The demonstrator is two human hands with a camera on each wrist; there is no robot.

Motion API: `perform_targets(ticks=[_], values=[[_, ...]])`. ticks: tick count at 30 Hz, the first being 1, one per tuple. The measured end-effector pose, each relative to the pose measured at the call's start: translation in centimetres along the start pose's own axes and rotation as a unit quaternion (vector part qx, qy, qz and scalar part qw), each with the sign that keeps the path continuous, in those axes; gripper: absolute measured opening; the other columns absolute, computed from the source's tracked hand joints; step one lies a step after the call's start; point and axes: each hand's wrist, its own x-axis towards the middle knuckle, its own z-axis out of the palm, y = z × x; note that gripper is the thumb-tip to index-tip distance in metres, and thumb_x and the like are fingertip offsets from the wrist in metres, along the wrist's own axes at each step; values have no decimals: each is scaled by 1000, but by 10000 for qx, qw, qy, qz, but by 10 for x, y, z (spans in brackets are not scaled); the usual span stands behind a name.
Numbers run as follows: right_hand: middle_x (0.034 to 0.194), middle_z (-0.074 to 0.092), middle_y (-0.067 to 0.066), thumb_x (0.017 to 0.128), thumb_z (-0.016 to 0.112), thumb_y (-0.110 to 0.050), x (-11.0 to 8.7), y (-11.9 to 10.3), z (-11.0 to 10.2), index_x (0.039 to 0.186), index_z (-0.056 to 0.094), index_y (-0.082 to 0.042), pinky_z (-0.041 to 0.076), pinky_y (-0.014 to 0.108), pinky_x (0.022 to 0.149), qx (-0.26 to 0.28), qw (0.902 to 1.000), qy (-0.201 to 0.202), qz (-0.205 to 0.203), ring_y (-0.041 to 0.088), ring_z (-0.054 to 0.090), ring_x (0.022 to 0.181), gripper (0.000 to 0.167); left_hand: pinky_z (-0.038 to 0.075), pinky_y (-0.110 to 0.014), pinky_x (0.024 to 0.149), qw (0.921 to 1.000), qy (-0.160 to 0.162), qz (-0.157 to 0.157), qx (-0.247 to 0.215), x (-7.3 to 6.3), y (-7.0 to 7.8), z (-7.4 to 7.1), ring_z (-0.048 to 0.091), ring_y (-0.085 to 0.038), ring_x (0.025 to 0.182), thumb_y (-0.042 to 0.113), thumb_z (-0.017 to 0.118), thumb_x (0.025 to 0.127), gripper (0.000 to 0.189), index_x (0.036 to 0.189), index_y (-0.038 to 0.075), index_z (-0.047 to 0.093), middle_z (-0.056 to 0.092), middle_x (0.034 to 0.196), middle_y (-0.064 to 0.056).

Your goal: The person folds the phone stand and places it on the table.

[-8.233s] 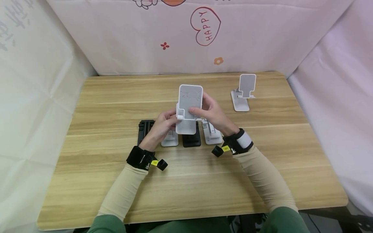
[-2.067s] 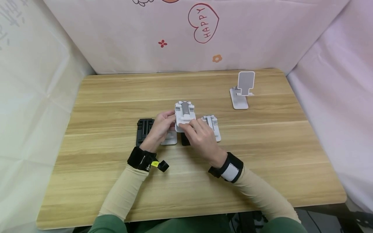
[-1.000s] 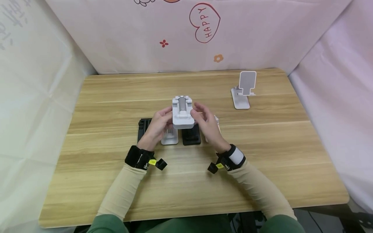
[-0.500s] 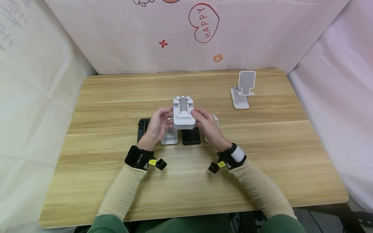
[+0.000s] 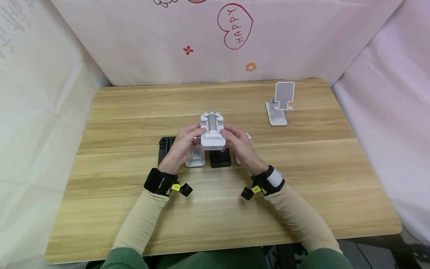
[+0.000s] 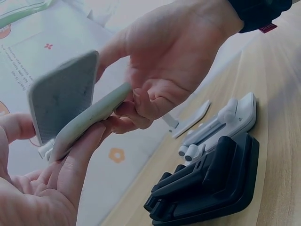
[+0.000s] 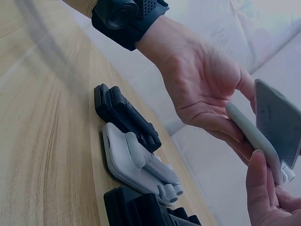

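A white foldable phone stand (image 5: 213,140) is held above the table, its hinged side facing up in the head view. My left hand (image 5: 181,147) grips its left edge with the thumb on top. On the opposite edge my right hand (image 5: 240,147) pinches it between thumb and fingers. In the left wrist view, a grey-faced plate (image 6: 66,96) stands at an angle from the other slab (image 6: 91,115) of the stand. The right wrist view shows my left hand (image 7: 200,77) across from my right fingers (image 7: 258,181), both touching the stand.
Below the hands, folded stands lie in a row: black (image 5: 164,147), white (image 5: 195,160), black (image 5: 220,158) and white (image 5: 249,137), partly covered. An unfolded white stand (image 5: 277,116) stands at the back right of the wooden table (image 5: 215,216). Printed cloth (image 5: 151,48) rises behind.
The held stand showed its grey face earlier and now shows its hinged side. The right hand moved from its lower end to its right edge. Lately the left thumb came down on top.
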Motion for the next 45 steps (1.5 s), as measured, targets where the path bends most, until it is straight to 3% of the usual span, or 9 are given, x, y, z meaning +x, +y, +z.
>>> perform_targets(ticks=[4, 10, 13, 23, 28, 35, 40, 45], values=[[124, 62, 14, 109, 53, -28, 0, 1, -1, 145, 50, 2, 55, 26, 75, -21, 10000, -37, -35, 19, 62, 95, 47, 63, -26, 76, 10000, -53, 27, 4, 0, -1, -1, 75, -12, 86, 8, 58, 103, 52, 150, -7, 44, 74, 106, -6], [122, 64, 15, 108, 54, -25, 0, 0, -1, 145, 51, 1, 55, 27, 74, -76, 10000, -34, -28, 18, 63, 92, 45, 63, -26, 77, 10000, -43, 75, 14, 0, -2, -1, 75, -12, 89, 6, 57, 103, 50, 150, -6, 46, 66, 132, -25], [122, 65, 16, 108, 55, -23, 1, 1, 0, 145, 51, 1, 55, 27, 74, -92, 10000, -21, -20, 17, 64, 92, 44, 63, -26, 77, 9999, -46, 117, 27, 0, -3, -1, 75, -12, 88, 5, 57, 103, 49, 149, -7, 47, 62, 136, -29], [119, 67, 14, 107, 56, -17, 2, 5, -1, 142, 53, 3, 55, 26, 72, -166, 9998, 81, -91, 15, 65, 90, 40, 62, -24, 75, 9996, -37, 121, 249, 1, -6, -1, 74, -11, 87, 6, 57, 103, 49, 150, -5, 47, 65, 132, -26], [117, 67, 11, 107, 56, -18, 1, 6, -8, 142, 52, 2, 56, 27, 74, -270, 9995, 135, -31, 15, 65, 89, 41, 62, -24, 75, 9994, 137, -28, 318, 2, -6, -2, 72, -12, 87, 10, 59, 104, 48, 149, -3, 49, 68, 125, -18], [126, 60, 9, 107, 56, -23, -4, 9, -37, 148, 47, 1, 55, 27, 84, -338, 9986, 330, 234, 15, 62, 99, 48, 62, -32, 86, 9997, 254, -50, -19, 1, -5, -7, 75, -23, 100, 13, 58, 106, 47, 149, -2, 49, 69, 128, -20], [127, 59, 5, 107, 55, -21, -15, 17, -68, 149, 45, 3, 54, 23, 85, -472, 9973, 499, 240, 14, 61, 104, 49, 62, -32, 87, 9995, 294, -4, 83, 0, -6, -12, 74, -28, 106, 17, 56, 107, 46, 150, 2, 50, 73, 122, -11], [120, 64, -4, 107, 56, -20, -30, 25, -99, 150, 43, 5, 55, 21, 85, -373, 9966, 630, 380, 10, 64, 101, 51, 62, -34, 90, 9993, 300, 31, 225, -2, -7, -16, 64, -42, 122, 19, 55, 108, 48, 152, 2, 47, 71, 126, -12]])
